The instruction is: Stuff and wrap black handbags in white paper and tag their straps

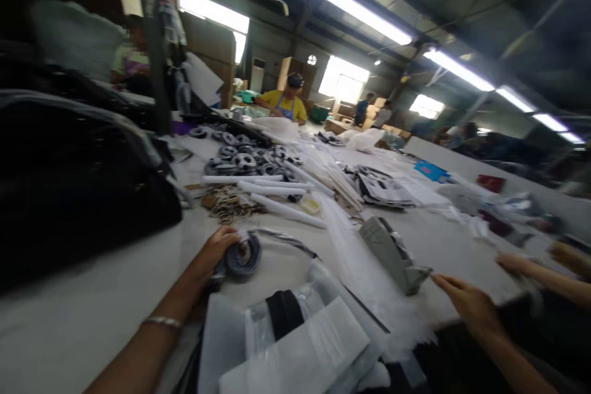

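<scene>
My left hand (219,252) has its fingers closed on a coiled dark strap (243,255) in clear wrap. From the coil a wrapped strap length (286,237) arcs right toward a bundle (295,345) close to my body, padded in white foam sheet with a black band showing. My right hand (468,308) reaches in from the right, its fingertips pinched at the near corner of a grey-green box-like thing (388,252), whose kind is blurred. Between the hands, translucent white wrap (355,258) trails across the table.
Ahead lie several coiled straps (244,160), white foam tubes (277,188) and a pile of tan ties (231,203). A large black bag (78,178) stands at left. Another person's hand (512,263) rests at right. A person in yellow (286,104) works across the table (194,234).
</scene>
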